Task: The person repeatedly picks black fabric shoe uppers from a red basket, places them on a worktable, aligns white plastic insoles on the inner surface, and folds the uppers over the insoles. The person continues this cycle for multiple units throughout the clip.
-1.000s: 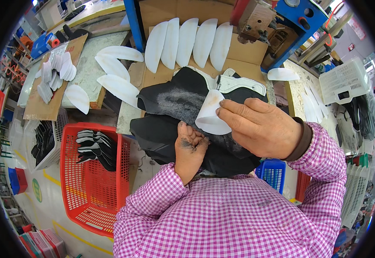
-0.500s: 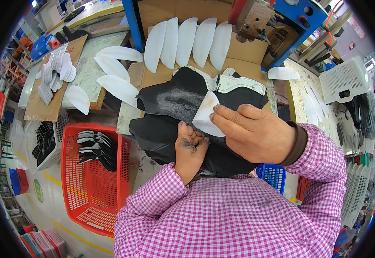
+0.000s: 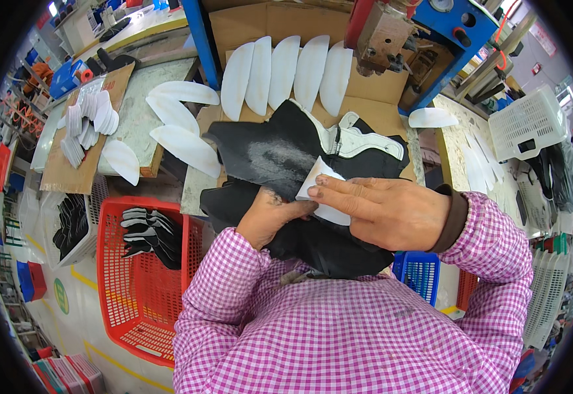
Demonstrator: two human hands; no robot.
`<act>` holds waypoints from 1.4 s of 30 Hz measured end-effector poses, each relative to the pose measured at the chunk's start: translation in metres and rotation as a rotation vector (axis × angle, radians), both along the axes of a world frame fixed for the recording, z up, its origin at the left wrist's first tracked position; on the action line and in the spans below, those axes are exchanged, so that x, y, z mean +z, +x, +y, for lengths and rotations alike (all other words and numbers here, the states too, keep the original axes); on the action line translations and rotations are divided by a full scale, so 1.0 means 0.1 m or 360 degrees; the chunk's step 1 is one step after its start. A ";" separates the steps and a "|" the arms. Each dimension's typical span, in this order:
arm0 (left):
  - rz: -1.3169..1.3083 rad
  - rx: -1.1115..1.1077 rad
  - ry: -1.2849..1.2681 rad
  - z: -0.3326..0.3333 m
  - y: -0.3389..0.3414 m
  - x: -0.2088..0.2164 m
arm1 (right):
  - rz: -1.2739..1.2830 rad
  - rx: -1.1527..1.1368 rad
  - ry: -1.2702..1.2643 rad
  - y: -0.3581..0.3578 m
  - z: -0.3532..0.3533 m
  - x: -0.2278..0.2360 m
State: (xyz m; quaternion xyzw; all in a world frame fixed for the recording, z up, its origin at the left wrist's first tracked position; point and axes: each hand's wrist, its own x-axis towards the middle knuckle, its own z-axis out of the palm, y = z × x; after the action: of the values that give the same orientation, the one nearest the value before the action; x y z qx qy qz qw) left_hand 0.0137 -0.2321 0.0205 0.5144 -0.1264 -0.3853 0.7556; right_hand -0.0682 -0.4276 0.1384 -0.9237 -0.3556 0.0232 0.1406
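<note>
A black shoe upper (image 3: pixel 250 152) with white trim and a greyish scuffed patch lies in front of me, several black layers draped toward my lap. My left hand (image 3: pixel 265 215) is closed on its near edge, thumb on top and the other fingers hidden beneath the material. With my right hand (image 3: pixel 395 213) I grip a white half-moon stiffener piece (image 3: pixel 332 214), fingers lying across it against the upper. My right thumb is hidden. The left thumb tip comes close to the white piece; whether they touch, I cannot tell.
More white half-moon pieces (image 3: pixel 280 72) stand in a row against cardboard behind the upper. Others overlap the left table (image 3: pixel 135 134). A red metal machine head (image 3: pixel 383 39) hangs at back right under a blue frame. A red basket (image 3: pixel 145 289) with black-and-white pieces stands left.
My left hand has turned, its thumb now on top of the upper's edge. My right fingers have come down flatter over the white piece, which sits slightly lower.
</note>
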 end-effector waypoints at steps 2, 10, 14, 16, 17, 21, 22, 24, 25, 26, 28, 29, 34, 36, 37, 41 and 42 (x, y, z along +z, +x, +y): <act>-0.0263 0.0048 0.0031 -0.06 0.01 -0.02 | -0.0079 0.0104 0.0047 0.05 0.03 -0.03; -0.1044 0.0319 0.0326 -0.18 -0.03 -0.23 | 0.0306 -0.0071 0.0009 0.20 0.11 0.03; -0.1283 0.0435 0.0271 -0.24 -0.03 -0.27 | 0.0125 0.0146 -0.0248 0.29 0.16 0.03; -0.1442 0.0498 0.0256 -0.28 -0.02 -0.28 | 0.0048 0.0265 -0.0365 0.34 0.18 0.02; -0.1520 0.0545 0.0258 -0.30 -0.01 -0.29 | 0.0027 0.0303 -0.0414 0.35 0.20 0.01; -0.1591 0.0576 0.0534 -0.34 0.07 -0.32 | -0.0039 0.0232 -0.0309 0.34 0.22 -0.03; -0.1145 0.0479 0.0567 -0.31 0.10 -0.33 | -0.0096 0.0244 -0.0295 0.31 0.19 -0.03; -0.0463 0.0464 0.0277 -0.26 0.13 -0.32 | -0.0191 0.0185 -0.0299 0.20 0.10 -0.02; -0.0340 0.0503 0.0155 -0.21 0.15 -0.30 | -0.0257 0.0089 -0.0347 0.13 0.02 -0.01; -0.0240 0.0517 -0.0056 -0.20 0.16 -0.27 | -0.0334 -0.0019 -0.0303 0.04 -0.08 0.01; -0.0011 0.0631 -0.0244 -0.12 0.17 -0.19 | -0.0564 -0.0240 -0.0225 -0.14 -0.29 -0.01; 0.0029 0.0706 -0.0294 -0.09 0.16 -0.13 | -0.0426 -0.0394 -0.0230 -0.27 -0.40 -0.02; 0.0049 0.0935 -0.0299 0.05 0.11 0.16 | -0.0055 -0.1035 0.1201 -0.62 -0.60 -0.51; 0.0019 0.1025 -0.0355 0.00 0.02 0.22 | 0.0353 -0.1174 0.1357 -0.68 -0.58 -0.68; 0.0047 0.1027 -0.0287 -0.03 0.00 0.24 | 0.0588 -0.1272 0.1549 -0.70 -0.55 -0.76; -0.0215 0.0705 -0.0189 0.02 -0.02 0.27 | 0.0644 -0.1307 0.1506 -0.60 -0.62 -0.78; -0.0256 0.0672 -0.0045 0.05 -0.01 0.26 | 0.0639 -0.1216 0.1542 -0.57 -0.67 -0.75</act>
State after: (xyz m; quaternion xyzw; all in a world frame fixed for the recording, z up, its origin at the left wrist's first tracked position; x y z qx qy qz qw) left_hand 0.0123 -0.2266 0.0468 0.5479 -0.0811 -0.1747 0.8141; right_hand -0.1250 -0.4948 0.0634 -0.7947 0.0613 -0.0192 0.6036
